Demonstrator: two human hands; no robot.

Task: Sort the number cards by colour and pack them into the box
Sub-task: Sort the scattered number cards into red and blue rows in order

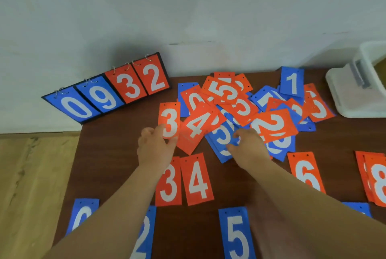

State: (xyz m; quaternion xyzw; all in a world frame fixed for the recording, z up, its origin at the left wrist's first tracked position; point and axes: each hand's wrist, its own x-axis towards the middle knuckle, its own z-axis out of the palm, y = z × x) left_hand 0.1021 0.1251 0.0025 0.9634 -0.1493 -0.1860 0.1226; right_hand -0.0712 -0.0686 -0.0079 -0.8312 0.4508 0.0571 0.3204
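Red and blue number cards (240, 108) lie in a loose heap at the far middle of a dark brown table (117, 154), overlapping at every angle. The left hand (155, 150) pinches a red 3 card (169, 122) by its near end, thumb on the face. This card sits at the heap's left edge. Its long axis runs straight away from the person, with the punched holes at the far end and the digit upright.

The right hand (249, 148) grips a blue 3 card (221, 139) in the near part of the heap, fingers curled onto it. That card is partly buried and slightly tilted, its far end leaning left.

Closer to the person, single cards lie flat with their long axes pointing away and their holes at the far end. One row holds a red 3 (168, 183), a red 4 (197, 179), a red 6 (306, 173) and a small stack topped by a red 8 (376, 179). Nearest are a blue 0 (83, 215), a blue 2 (144, 235) and a blue 5 (237, 235).

A translucent plastic box (365, 56) stands at the far right corner. A flip scoreboard (108, 89) reading 0 9 3 2 leans against the wall at far left.
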